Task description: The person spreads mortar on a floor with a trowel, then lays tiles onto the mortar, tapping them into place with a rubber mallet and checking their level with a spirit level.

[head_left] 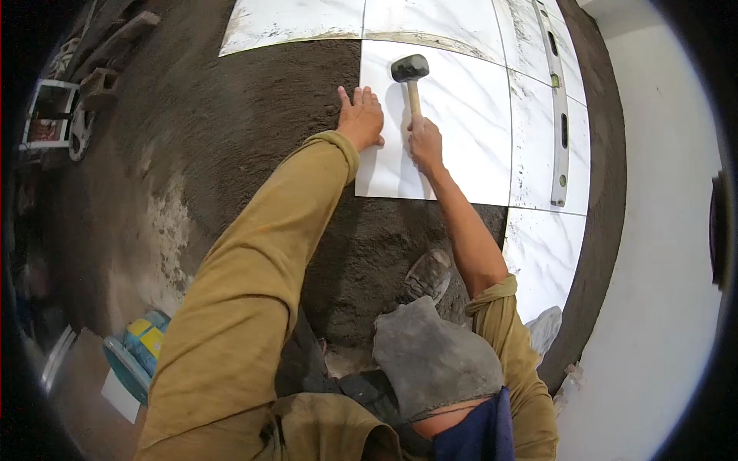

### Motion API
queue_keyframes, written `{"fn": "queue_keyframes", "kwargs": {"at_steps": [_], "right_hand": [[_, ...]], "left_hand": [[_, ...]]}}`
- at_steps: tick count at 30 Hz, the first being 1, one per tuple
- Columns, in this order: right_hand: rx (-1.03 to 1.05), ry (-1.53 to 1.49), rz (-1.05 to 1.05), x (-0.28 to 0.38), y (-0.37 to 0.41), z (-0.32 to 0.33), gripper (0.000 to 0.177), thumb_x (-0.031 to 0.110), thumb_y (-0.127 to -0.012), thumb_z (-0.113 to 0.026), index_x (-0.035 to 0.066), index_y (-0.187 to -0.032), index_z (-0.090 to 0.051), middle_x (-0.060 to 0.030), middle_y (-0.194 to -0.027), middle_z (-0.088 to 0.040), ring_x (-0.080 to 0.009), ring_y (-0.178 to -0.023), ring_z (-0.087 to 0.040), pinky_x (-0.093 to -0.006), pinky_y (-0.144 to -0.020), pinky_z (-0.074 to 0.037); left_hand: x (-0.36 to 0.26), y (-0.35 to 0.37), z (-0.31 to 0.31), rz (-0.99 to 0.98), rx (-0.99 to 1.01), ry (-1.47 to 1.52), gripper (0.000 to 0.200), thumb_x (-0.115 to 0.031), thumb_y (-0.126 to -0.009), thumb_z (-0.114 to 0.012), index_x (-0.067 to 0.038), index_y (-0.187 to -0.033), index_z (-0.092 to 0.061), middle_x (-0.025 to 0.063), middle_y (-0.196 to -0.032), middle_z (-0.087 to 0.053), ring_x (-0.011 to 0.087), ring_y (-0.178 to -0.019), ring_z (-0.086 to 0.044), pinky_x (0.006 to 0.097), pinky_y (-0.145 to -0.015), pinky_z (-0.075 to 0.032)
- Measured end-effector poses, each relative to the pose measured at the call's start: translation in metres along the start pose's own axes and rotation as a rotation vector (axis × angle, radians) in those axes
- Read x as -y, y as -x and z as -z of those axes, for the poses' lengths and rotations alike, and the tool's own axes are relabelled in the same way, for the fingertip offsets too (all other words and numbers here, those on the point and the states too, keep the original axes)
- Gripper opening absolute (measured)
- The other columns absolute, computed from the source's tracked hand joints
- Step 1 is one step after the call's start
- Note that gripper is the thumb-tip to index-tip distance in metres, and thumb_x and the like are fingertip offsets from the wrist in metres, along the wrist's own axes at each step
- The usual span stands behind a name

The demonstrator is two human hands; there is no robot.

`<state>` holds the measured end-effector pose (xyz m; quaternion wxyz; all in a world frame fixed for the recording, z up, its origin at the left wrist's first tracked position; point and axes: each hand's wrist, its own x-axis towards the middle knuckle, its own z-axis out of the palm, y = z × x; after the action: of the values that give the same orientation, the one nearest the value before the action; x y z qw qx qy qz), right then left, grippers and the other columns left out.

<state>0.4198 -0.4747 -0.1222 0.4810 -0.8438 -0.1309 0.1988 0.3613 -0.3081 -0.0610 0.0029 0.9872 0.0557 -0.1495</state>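
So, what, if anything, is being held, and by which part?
The right hand holds the mallet by its handle's lower end; the left hand holds nothing.

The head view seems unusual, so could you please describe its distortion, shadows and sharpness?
Head view: strong fisheye bowing, with black corners and a curved-looking wall; head view: the mallet and right hand cast soft shadows leftward on the white tile; head view: both look fairly sharp, while the far left edge is dim and murky.
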Motion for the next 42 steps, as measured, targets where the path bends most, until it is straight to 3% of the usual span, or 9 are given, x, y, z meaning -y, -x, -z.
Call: {"fn": "queue_keyframes", "kwargs": {"at_steps": [3, 6, 9, 14, 23, 26, 34, 38, 42], "right_hand": [[-0.067, 0.392, 0.452, -0.01, 0.007, 0.002, 0.025, 0.018, -0.097, -0.04, 0.002, -0.086, -0.054, -0.0212, -0.081, -0.061, -0.0405, -0.079, -0.061, -0.0479, -0.071, -0.049], [-0.069, 0.297, 0.315, -0.022, 0.017, 0.011, 0.021, 0.019, -0.092, -0.044, 0.005, -0.087, -0.058, -0.0201, -0.088, -0.064, -0.041, -0.083, -0.062, -0.049, -0.076, -0.049], [-0.073, 0.003, -0.042, -0.004, 0.072, 0.024, 0.035, 0.033, -0.097, -0.042, 0.007, -0.088, -0.062, -0.0172, -0.085, -0.065, -0.034, -0.078, -0.063, -0.0444, -0.074, -0.049], [-0.202, 0.035, 0.012, -0.025, 0.127, 0.044, 0.049, 0.042, -0.101, -0.037, 0.001, -0.087, -0.059, -0.0188, -0.073, -0.058, -0.0337, -0.069, -0.058, -0.0451, -0.068, -0.046], [-0.282, -0.056, -0.182, -0.036, 0.137, 0.054, 0.049, 0.041, -0.103, -0.037, -0.001, -0.088, -0.058, -0.0223, -0.074, -0.057, -0.0382, -0.069, -0.056, -0.0466, -0.068, -0.045], [-0.357, 0.107, 0.065, -0.045, 0.134, 0.048, 0.049, 0.041, -0.102, -0.038, 0.0, -0.088, -0.059, -0.0226, -0.075, -0.058, -0.0392, -0.07, -0.057, -0.0465, -0.068, -0.046], [-0.234, 0.049, -0.183, -0.038, 0.147, 0.07, 0.046, 0.042, -0.101, -0.039, 0.002, -0.098, -0.061, -0.0238, -0.083, -0.061, -0.0439, -0.077, -0.06, -0.0494, -0.069, -0.047], [-0.244, 0.137, 0.065, -0.052, 0.178, 0.06, 0.044, 0.041, -0.101, -0.04, 0.003, -0.097, -0.062, -0.0236, -0.082, -0.061, -0.0448, -0.076, -0.058, -0.049, -0.067, -0.046], [-0.08, 0.029, -0.258, -0.044, 0.206, 0.054, 0.038, 0.034, -0.103, -0.041, 0.002, -0.096, -0.059, -0.0232, -0.08, -0.058, -0.0456, -0.075, -0.057, -0.0492, -0.065, -0.046]], "left_hand": [[0.001, -0.002, 0.0, -0.037, 0.067, -0.077, 0.106, -0.055, -0.074, -0.077, 0.009, -0.146, -0.033, 0.0259, -0.155, -0.029, 0.041, -0.145, -0.026, 0.0744, -0.109, -0.018], [-0.005, -0.006, 0.002, -0.037, 0.104, -0.109, 0.11, -0.055, -0.073, -0.079, 0.01, -0.146, -0.028, 0.0277, -0.156, -0.026, 0.0419, -0.145, -0.026, 0.0751, -0.109, -0.018], [-0.013, -0.013, 0.005, -0.041, 0.182, -0.13, 0.107, -0.044, -0.078, -0.079, -0.028, -0.159, -0.011, 0.0378, -0.154, -0.02, 0.0562, -0.144, -0.014, 0.0756, -0.11, -0.008], [-0.031, -0.028, 0.019, -0.166, 0.286, -0.183, 0.116, -0.027, -0.071, -0.087, -0.039, -0.157, -0.011, 0.0087, -0.166, -0.008, 0.0475, -0.145, -0.023, 0.0766, -0.109, -0.021], [-0.028, -0.033, 0.018, -0.183, 0.303, -0.161, 0.113, -0.025, -0.071, -0.087, -0.042, -0.156, -0.014, 0.0091, -0.165, -0.009, 0.049, -0.142, -0.028, 0.0771, -0.109, -0.021], [-0.03, -0.028, 0.025, -0.181, 0.316, -0.156, 0.107, -0.029, -0.076, -0.084, -0.038, -0.157, -0.015, 0.0109, -0.165, -0.009, 0.0479, -0.144, -0.026, 0.0751, -0.111, -0.02], [-0.028, -0.034, 0.019, -0.177, 0.285, -0.107, 0.105, -0.037, -0.075, -0.083, -0.037, -0.157, -0.017, 0.0136, -0.165, -0.007, 0.0525, -0.142, -0.026, 0.0753, -0.111, -0.017], [-0.029, -0.033, 0.02, -0.175, 0.208, -0.029, 0.09, -0.041, -0.078, -0.08, -0.032, -0.152, -0.031, 0.0162, -0.156, -0.028, 0.0541, -0.135, -0.036, 0.0781, -0.107, -0.021], [-0.029, -0.031, 0.013, -0.202, 0.109, -0.053, 0.081, -0.041, -0.078, -0.08, -0.028, -0.145, -0.038, 0.0168, -0.138, -0.042, 0.0544, -0.123, -0.05, 0.0808, -0.102, -0.028]]}}
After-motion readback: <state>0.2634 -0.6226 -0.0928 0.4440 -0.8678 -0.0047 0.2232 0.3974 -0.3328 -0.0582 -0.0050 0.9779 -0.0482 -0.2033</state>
